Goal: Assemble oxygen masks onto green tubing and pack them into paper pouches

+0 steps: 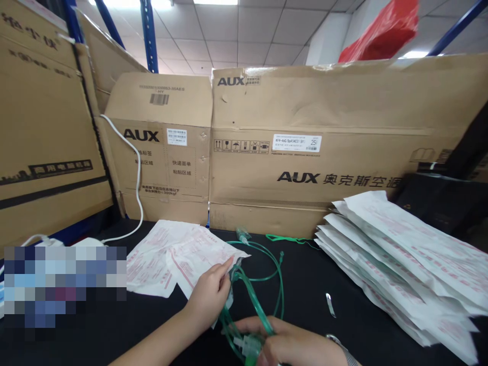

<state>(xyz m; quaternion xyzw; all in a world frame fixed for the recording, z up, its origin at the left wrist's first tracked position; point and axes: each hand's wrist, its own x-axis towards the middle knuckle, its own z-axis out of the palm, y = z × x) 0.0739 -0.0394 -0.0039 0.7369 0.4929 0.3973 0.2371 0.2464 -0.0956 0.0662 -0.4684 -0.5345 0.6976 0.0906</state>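
My left hand [212,288] is closed, with thumb and finger pinching the edge of a white pouch with red print [202,249]. Below and to its right, my right hand [290,341] is wrapped round a bundle of green tubing [256,300]. A clear plastic fitting [249,346] with a green part sits by the right fingers, partly hidden by them. Some of the tubing enters the pouch mouth beside my left fingers. More green tubing [281,284] loops on the black table behind the hands, near a clear piece [243,235].
Another printed pouch [156,259] lies flat at left. A tall stack of white pouches [385,264] stands at right. Nail clippers [330,305] and a green strap [290,238] lie on the black table [305,284]. Cardboard boxes [244,178] wall the back; a white cable [139,188] hangs there.
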